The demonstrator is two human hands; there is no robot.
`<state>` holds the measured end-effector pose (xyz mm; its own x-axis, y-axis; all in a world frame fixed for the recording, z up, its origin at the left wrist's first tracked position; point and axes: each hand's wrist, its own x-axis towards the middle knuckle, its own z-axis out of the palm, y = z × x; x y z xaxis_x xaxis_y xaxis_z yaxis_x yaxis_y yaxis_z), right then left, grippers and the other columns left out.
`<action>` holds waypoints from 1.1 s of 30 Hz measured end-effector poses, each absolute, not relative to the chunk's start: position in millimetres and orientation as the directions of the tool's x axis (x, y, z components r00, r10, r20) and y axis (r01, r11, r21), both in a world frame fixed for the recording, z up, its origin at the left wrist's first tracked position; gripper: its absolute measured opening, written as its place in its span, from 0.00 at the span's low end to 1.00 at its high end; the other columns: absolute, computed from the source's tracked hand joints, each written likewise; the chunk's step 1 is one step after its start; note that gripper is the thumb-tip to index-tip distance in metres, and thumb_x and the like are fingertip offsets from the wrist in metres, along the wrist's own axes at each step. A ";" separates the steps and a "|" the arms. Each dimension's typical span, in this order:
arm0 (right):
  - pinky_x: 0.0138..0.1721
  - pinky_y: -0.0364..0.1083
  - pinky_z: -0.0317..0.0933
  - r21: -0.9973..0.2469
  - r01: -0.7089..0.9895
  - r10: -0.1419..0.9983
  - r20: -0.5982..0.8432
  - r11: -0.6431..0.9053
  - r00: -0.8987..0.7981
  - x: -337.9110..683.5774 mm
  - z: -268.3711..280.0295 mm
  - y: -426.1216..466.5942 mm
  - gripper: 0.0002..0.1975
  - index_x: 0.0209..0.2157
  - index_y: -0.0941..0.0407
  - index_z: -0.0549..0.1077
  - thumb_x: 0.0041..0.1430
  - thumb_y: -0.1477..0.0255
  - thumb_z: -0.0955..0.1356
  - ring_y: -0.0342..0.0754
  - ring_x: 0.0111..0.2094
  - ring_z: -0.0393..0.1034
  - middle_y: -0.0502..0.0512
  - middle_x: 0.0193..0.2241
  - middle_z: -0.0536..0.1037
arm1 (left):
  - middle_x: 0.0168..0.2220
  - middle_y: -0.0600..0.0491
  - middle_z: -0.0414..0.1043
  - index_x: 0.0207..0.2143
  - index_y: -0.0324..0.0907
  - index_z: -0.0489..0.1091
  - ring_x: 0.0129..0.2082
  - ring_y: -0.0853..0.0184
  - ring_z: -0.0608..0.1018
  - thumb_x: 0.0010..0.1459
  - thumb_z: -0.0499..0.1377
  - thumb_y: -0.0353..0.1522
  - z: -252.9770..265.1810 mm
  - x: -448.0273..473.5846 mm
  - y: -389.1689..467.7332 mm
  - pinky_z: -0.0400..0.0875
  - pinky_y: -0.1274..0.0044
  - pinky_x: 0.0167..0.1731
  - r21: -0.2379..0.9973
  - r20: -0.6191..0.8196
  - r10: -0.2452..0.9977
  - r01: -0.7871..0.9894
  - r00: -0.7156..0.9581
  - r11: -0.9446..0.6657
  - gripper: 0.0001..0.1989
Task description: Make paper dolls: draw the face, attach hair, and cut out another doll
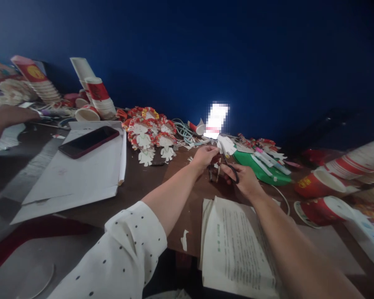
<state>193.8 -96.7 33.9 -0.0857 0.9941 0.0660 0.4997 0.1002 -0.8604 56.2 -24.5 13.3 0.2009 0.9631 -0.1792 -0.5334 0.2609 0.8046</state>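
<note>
In the middle of the table, my left hand (206,158) pinches a white paper cutout (227,146) by its near edge. My right hand (244,179) is closed round the dark handles of a pair of scissors (235,173), whose blades point up toward the cutout. Whether the blades touch the paper I cannot tell. Just left of my hands lies a pile of finished-looking paper dolls (146,135), white with red and orange frilled tops. A bright, blurred-out screen (217,119) stands right behind the cutout.
A phone (89,142) rests on a white folder (59,176) at left, near another person's hand (14,117). Stacked paper cups (101,99) stand behind; more cups (319,182) lie right. Markers (269,160) sit on a green pouch (276,177). A printed booklet (237,245) lies in front.
</note>
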 end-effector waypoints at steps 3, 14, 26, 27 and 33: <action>0.21 0.43 0.54 -0.853 0.511 0.993 0.074 0.109 -0.088 193.0 36.0 -98.3 0.26 0.22 0.57 0.75 0.52 0.46 0.69 0.42 0.18 0.60 0.50 0.16 0.70 | 0.20 0.56 0.70 0.24 0.37 0.68 0.21 0.74 0.73 0.55 0.64 0.26 14.4 56.2 -25.2 0.68 0.80 0.29 0.807 -0.182 0.963 -0.530 0.198 0.262 0.09; 0.23 0.44 0.54 -0.835 0.541 0.994 0.072 0.102 -0.077 191.8 37.5 -98.8 0.25 0.21 0.56 0.75 0.52 0.47 0.69 0.43 0.18 0.61 0.49 0.15 0.69 | 0.20 0.58 0.69 0.25 0.37 0.67 0.21 0.76 0.73 0.57 0.62 0.25 18.0 54.9 -28.4 0.69 0.82 0.29 0.793 -0.202 0.958 -0.540 0.203 0.282 0.08; 0.21 0.43 0.53 -0.878 0.472 0.995 0.046 0.082 -0.087 194.2 27.3 -96.9 0.24 0.34 0.58 0.80 0.53 0.49 0.70 0.42 0.19 0.62 0.49 0.19 0.72 | 0.19 0.58 0.68 0.24 0.37 0.66 0.20 0.76 0.72 0.58 0.60 0.26 20.6 54.7 -28.6 0.68 0.81 0.29 0.840 -0.196 0.970 -0.485 0.146 0.243 0.10; 0.21 0.43 0.53 -0.883 0.462 0.995 0.046 0.079 -0.084 194.2 27.0 -96.9 0.24 0.34 0.58 0.80 0.53 0.49 0.70 0.42 0.19 0.62 0.49 0.19 0.72 | 0.19 0.58 0.67 0.24 0.37 0.66 0.20 0.76 0.72 0.58 0.60 0.25 20.0 55.1 -28.1 0.69 0.81 0.30 0.845 -0.193 0.971 -0.479 0.145 0.239 0.10; 0.23 0.43 0.55 -0.865 0.495 0.995 0.048 0.085 -0.088 194.4 35.7 -98.2 0.24 0.24 0.58 0.76 0.52 0.49 0.70 0.42 0.19 0.62 0.50 0.18 0.71 | 0.19 0.59 0.67 0.24 0.37 0.66 0.20 0.76 0.72 0.55 0.64 0.27 17.5 56.6 -25.7 0.69 0.81 0.29 0.844 -0.170 0.966 -0.478 0.194 0.244 0.10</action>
